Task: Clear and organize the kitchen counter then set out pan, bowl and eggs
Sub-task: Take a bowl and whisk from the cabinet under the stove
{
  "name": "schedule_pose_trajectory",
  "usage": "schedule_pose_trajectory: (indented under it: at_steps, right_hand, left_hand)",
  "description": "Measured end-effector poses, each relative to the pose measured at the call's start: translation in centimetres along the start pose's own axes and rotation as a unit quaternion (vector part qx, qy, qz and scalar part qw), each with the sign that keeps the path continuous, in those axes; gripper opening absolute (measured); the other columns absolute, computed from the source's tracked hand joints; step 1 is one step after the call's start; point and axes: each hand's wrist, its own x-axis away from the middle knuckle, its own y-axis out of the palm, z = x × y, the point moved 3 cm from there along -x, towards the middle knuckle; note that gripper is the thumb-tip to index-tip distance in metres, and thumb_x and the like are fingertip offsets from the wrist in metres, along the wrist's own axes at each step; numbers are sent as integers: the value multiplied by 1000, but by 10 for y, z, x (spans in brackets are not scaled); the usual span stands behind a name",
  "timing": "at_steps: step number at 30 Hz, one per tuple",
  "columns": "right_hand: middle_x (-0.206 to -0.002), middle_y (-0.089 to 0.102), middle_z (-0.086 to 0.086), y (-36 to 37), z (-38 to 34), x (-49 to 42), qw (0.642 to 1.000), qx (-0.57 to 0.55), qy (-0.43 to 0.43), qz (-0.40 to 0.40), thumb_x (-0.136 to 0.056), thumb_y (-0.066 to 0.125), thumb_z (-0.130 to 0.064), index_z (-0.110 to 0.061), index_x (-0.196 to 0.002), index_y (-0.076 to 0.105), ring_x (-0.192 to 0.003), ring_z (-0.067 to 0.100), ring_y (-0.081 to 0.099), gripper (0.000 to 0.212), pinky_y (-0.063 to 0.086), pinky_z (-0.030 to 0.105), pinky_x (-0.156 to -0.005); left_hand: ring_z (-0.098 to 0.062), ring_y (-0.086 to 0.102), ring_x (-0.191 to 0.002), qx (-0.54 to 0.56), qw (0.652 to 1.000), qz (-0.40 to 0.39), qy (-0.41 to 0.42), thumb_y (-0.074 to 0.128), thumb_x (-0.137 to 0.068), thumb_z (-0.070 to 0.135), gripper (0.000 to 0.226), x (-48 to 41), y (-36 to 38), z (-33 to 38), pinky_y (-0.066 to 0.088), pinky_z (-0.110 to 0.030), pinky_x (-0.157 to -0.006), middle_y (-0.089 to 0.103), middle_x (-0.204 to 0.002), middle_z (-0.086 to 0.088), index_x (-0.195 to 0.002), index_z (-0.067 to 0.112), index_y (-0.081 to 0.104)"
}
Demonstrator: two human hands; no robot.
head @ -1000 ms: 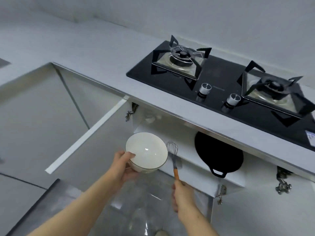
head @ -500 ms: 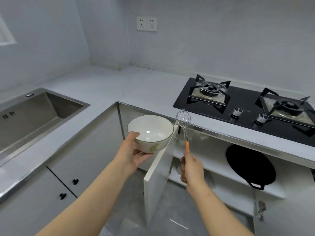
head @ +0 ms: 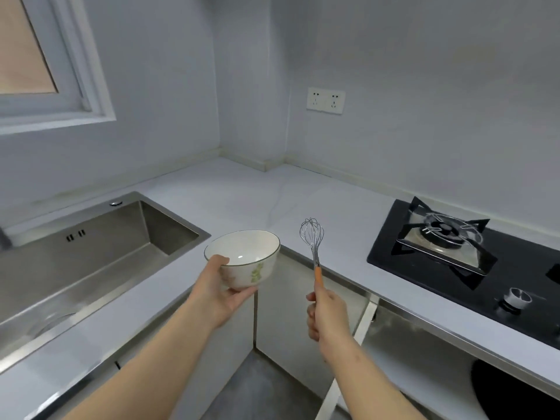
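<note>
My left hand (head: 218, 294) grips a white bowl (head: 245, 257) with a dark rim and a green pattern, held upright above the counter's front edge beside the sink. My right hand (head: 324, 313) holds a wire whisk (head: 312, 237) by its orange handle, wires pointing up, just right of the bowl. A black pan (head: 512, 395) lies on the shelf inside the open lower cabinet at the bottom right, partly cut off by the frame. No eggs are in view.
A pale grey counter (head: 303, 201) wraps around the corner. A steel sink (head: 91, 262) is sunk in at the left. A black gas hob (head: 460, 256) sits at the right. The cabinet door (head: 345, 359) below stands open, edge toward me. A wall socket (head: 325, 100) sits above.
Both hands rose from the cabinet to counter height with the bowl and whisk. The view lifted from the cabinet interior toward the corner wall and window.
</note>
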Motion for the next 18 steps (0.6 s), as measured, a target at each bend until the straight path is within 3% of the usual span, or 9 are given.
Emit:
schedule_pose_trajectory:
  at_steps: [3,6,12,16,18]
  right_hand:
    - [-48,29,-2,26,-8,-28,1000,6,2,-12,-93,43,-53,-11,-79,45,-32,8,20,44,14,13,-35]
    - [-49,29,-2,53,-17,-60,1000,18,12,-12,-94,41,-52,-12,-78,43,-33,9,21,44,14,15,-36]
    - [-57,30,1,116,-34,-138,999,48,-7,18,-99,37,-42,-9,-83,43,-43,12,21,37,16,19,-41]
    - [-57,31,2,159,-40,-179,998,46,5,37,-98,37,-44,-9,-82,43,-44,13,22,39,18,20,-40]
    - [-55,31,1,171,-43,-190,998,46,9,49,-98,37,-47,-9,-82,42,-43,13,22,41,18,19,-39]
  left_hand:
    - [-39,50,-117,-2,1000,0,13,47,-91,10,27,-25,6,22,46,-52,-92,48,-111,-15,-117,11,41]
    - [-41,48,-120,-7,1000,21,8,46,-91,8,25,-59,11,46,44,-52,-97,41,-115,-16,-114,11,38]
    - [-42,50,-118,-87,996,13,-30,48,-89,7,31,-148,24,105,49,-49,-80,46,-129,-24,-118,9,36]
    - [-45,55,-97,-155,987,2,-47,50,-86,6,39,-206,35,140,56,-43,-81,43,-122,-23,-122,10,35]
    - [-46,57,-85,-180,983,3,-43,49,-86,6,36,-227,41,153,58,-38,-62,43,-120,-24,-119,10,36]
